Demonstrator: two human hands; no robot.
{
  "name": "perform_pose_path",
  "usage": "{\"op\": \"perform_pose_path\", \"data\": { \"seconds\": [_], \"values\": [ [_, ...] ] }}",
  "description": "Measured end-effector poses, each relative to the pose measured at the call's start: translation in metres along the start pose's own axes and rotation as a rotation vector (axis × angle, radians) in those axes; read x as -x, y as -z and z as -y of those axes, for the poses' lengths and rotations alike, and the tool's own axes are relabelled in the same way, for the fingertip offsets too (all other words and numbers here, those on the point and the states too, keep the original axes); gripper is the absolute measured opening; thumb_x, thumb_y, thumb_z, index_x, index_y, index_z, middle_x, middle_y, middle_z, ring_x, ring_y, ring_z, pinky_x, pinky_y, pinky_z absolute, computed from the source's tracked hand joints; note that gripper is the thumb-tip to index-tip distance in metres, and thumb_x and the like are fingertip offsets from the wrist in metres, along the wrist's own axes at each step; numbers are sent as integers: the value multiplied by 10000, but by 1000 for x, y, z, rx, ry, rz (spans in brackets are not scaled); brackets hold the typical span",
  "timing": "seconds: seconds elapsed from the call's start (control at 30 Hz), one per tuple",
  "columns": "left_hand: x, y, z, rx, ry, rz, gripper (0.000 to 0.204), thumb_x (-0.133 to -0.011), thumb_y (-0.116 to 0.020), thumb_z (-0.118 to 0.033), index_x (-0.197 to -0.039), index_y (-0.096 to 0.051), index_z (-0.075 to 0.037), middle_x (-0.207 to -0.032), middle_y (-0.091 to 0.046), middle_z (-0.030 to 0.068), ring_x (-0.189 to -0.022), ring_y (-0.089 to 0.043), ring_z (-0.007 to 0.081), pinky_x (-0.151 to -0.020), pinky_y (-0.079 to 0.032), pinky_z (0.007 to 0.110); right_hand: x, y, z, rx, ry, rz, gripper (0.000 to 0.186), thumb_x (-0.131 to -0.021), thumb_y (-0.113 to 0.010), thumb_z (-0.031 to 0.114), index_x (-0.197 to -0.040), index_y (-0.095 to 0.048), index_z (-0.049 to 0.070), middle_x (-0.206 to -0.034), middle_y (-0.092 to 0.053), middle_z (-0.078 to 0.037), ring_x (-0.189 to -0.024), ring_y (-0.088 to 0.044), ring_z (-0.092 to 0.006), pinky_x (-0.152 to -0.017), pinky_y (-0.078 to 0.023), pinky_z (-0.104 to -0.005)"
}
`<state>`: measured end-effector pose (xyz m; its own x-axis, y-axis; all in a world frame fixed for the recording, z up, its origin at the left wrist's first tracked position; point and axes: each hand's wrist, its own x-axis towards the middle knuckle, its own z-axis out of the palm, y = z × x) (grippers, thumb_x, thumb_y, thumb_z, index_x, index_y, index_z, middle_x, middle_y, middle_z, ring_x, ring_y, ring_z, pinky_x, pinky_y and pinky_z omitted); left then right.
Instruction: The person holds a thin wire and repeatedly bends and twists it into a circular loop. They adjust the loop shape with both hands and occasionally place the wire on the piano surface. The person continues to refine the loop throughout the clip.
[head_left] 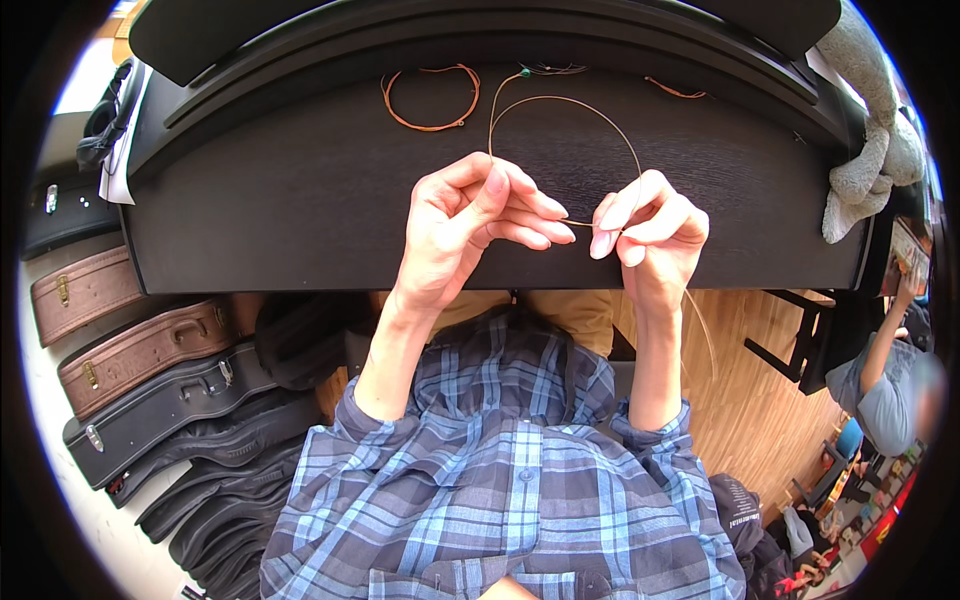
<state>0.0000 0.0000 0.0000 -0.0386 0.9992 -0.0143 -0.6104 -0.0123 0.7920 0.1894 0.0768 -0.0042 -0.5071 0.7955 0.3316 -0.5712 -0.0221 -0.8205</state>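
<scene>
Above a black wood-grained tabletop [300, 190], I hold a thin bronze-coloured wound string, like a guitar string [545, 97], bent into a wide loop. My left hand [450, 220] pinches it between thumb and fingers. A short way to the right, my right hand [655, 235] is closed on the string with its fingertips. Between the hands a short stretch of string shows. One end reaches up to a small green end piece [524, 73]; a loose length hangs below my right hand. Beyond my left hand lies a coiled copper-coloured string [462, 123].
Another copper-coloured string [675, 90] lies at the far right of the tabletop. A grey plush toy [862, 180] hangs over the right edge. Headphones [103, 120] are at far left. Brown and black instrument cases [150, 350] line the left floor. A person [885, 385] is at far right.
</scene>
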Motion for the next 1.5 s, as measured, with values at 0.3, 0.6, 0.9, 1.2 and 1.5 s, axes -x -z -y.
{"op": "perform_pose_path", "data": {
  "seconds": [0.3, 0.6, 0.9, 1.2, 1.5],
  "values": [
    [3, -7, 5, -103, -85, 35, 306, -1010, -525, -236, -1037, -630, 50, -924, -704, 232, -809, -729, 326, -688, -616, 345, 3, 3, -7, 21, 72, -95, 157, -708, -813, -3, -786, -680, 25, -766, -572, -46, -653, -568, -133, -551, -473, -251],
    [3, -8, 7, -74, -130, 93, 219, -994, -542, -92, -1051, -658, 85, -943, -712, 222, -849, -727, 316, -722, -614, 359, 1, -5, -1, 50, 72, -274, 190, -703, -756, -181, -755, -685, -12, -688, -579, -58, -579, -576, -99, -464, -465, -218],
    [1, -12, 4, -118, -146, -5, 234, -999, -549, -143, -1069, -639, 62, -945, -709, 199, -852, -725, 295, -735, -601, 348, -11, -17, 9, 403, -47, -502, 213, -726, -795, -127, -695, -627, 0, -607, -597, -25, -499, -556, -47, -418, -416, -187],
    [-1, -17, 4, -182, -137, -50, 232, -995, -561, -153, -1077, -642, 49, -944, -709, 184, -854, -722, 271, -738, -597, 337, -14, -18, 14, 548, -127, -512, 294, -718, -847, -33, -884, -614, 35, -631, -640, -16, -532, -586, -43, -468, -446, -161],
    [-2, -15, 5, -173, -134, -34, 215, -993, -562, -137, -1064, -642, 51, -963, -703, 180, -859, -723, 273, -730, -599, 338, -15, -10, 14, 533, -147, -471, 313, -706, -870, 15, -862, -602, 56, -664, -668, -40, -548, -614, -54, -468, -458, -167]
  ]
}}
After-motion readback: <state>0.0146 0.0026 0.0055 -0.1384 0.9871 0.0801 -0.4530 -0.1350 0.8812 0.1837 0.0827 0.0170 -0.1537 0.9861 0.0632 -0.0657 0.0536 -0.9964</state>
